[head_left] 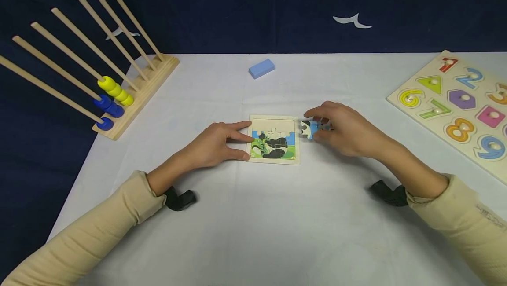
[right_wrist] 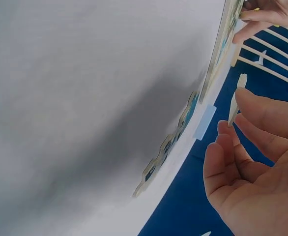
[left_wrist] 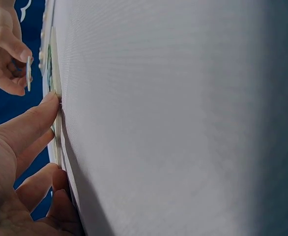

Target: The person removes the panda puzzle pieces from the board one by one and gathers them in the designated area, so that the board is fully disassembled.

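A small panda puzzle board point(head_left: 273, 161) with a pale wooden border lies flat; its lower part shows a panda and greenery, while a plain pale strip shows at the top. My left hand point(head_left: 211, 145) rests at its left side, thumb and outstretched fingers touching the border. Right of the board, my right hand point(head_left: 348, 130) pinches a puzzle piece point(right_wrist: 237, 101) between thumb and fingers, seen edge-on above the table in both wrist views. Below that hand, loose puzzle pieces point(right_wrist: 158, 157) lie on the white cloth, partly hidden by it in the head view.
A wooden peg rack point(head_left: 138, 97) with yellow and blue beads stands at the left. At the back lies a blue block point(head_left: 261, 68). A number and shape peg board point(head_left: 428, 97) sits at the right edge. Behind the table hangs a dark blue cloth point(head_left: 237, 13).
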A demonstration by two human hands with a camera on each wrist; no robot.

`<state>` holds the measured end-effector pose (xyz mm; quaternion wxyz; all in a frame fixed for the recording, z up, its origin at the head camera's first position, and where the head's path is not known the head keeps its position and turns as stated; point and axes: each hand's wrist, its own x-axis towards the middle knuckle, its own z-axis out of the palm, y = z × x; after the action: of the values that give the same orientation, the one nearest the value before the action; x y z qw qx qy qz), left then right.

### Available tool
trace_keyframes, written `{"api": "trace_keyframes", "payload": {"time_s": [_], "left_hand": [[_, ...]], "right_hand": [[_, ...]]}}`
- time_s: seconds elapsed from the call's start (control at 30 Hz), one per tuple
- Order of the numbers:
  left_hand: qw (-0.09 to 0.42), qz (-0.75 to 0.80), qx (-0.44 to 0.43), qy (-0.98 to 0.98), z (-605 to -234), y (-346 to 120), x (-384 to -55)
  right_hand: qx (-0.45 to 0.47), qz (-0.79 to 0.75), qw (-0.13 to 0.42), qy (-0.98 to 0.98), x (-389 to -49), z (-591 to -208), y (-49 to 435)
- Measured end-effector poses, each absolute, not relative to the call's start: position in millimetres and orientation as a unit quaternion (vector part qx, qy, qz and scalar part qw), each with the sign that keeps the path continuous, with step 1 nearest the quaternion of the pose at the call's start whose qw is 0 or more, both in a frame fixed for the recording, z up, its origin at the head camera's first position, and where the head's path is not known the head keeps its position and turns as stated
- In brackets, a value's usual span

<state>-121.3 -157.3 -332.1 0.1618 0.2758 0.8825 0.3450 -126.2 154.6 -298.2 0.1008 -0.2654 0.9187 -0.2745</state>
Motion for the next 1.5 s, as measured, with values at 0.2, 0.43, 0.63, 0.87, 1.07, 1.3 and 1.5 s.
{"api": "trace_keyframes", "payload": {"time_s": [0.2, 0.43, 0.63, 0.87, 1.07, 1.3, 1.5], "left_hand": [[0.161, 0.340, 0.275, 0.885, -333, -157, -122], [0.164, 0.341, 0.270, 0.885, -331, -157, -122], [0.160, 0.337, 0.270, 0.887, -331, -158, -122], [0.158, 0.339, 0.270, 0.887, -330, -158, -121], [0.164, 0.342, 0.265, 0.886, -333, -157, -122], [0.163, 0.347, 0.269, 0.884, -332, -158, -120], [0.167, 0.345, 0.272, 0.883, -331, -156, -121]], "right_hand": [[-0.261, -0.289, 0.095, 0.916, -122, -300, 167], [-0.252, -0.291, 0.079, 0.919, -118, -302, 185], [-0.247, -0.289, 0.057, 0.923, -116, -304, 203], [-0.227, -0.260, 0.071, 0.936, -118, -304, 223], [-0.206, -0.239, 0.078, 0.946, -118, -306, 238], [-0.188, -0.212, 0.101, 0.954, -123, -309, 251], [-0.176, -0.211, 0.123, 0.954, -124, -313, 253]]}}
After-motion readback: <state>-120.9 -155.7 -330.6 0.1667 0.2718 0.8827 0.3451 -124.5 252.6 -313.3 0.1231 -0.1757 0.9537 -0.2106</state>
